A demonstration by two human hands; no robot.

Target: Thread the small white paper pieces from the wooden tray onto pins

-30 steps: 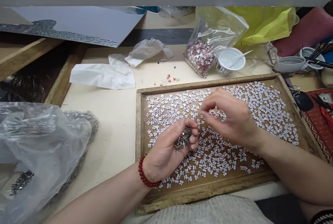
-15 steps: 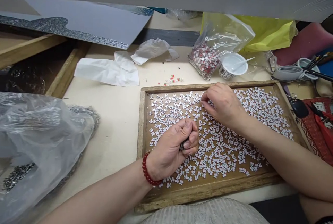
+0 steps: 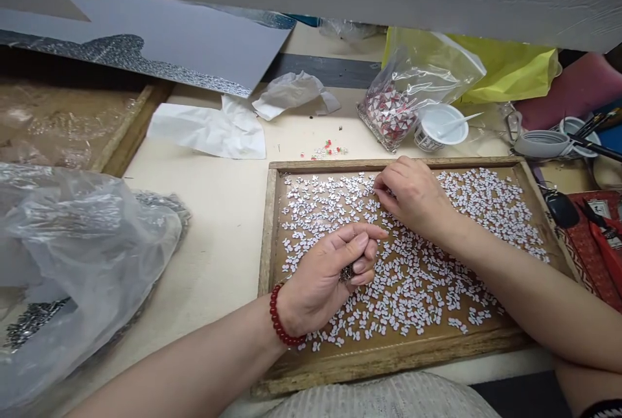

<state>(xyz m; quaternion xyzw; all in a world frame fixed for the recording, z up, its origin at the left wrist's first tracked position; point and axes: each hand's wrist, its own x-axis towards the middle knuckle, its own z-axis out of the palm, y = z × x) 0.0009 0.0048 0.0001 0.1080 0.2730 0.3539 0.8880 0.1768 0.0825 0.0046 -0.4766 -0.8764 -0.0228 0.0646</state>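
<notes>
A wooden-framed tray (image 3: 265, 243) holds many small white bow-shaped pieces (image 3: 408, 295) spread over its brown base. Above the tray's middle, my left hand (image 3: 335, 266) is curled round a clump of small dark metal pieces (image 3: 346, 272), its index finger stretched out toward the right. A red bead bracelet (image 3: 278, 314) circles that wrist. My right hand (image 3: 411, 194) rests at the far part of the tray among the white pieces, thumb and fingertips pinched together. Whatever lies between those fingertips is too small or hidden to make out.
At left lies a clear plastic bag (image 3: 87, 236) with silvery metal pieces. Behind the tray are crumpled tissues (image 3: 208, 129), loose red and clear beads (image 3: 328, 146), a bag of red-and-white pieces (image 3: 389, 110) and a white cup (image 3: 440, 126). Red-handled pliers (image 3: 605, 243) lie at right.
My left index finger has straightened out from the curled fist. My right hand stays pinched in nearly the same place. The whole view has shifted slightly.
</notes>
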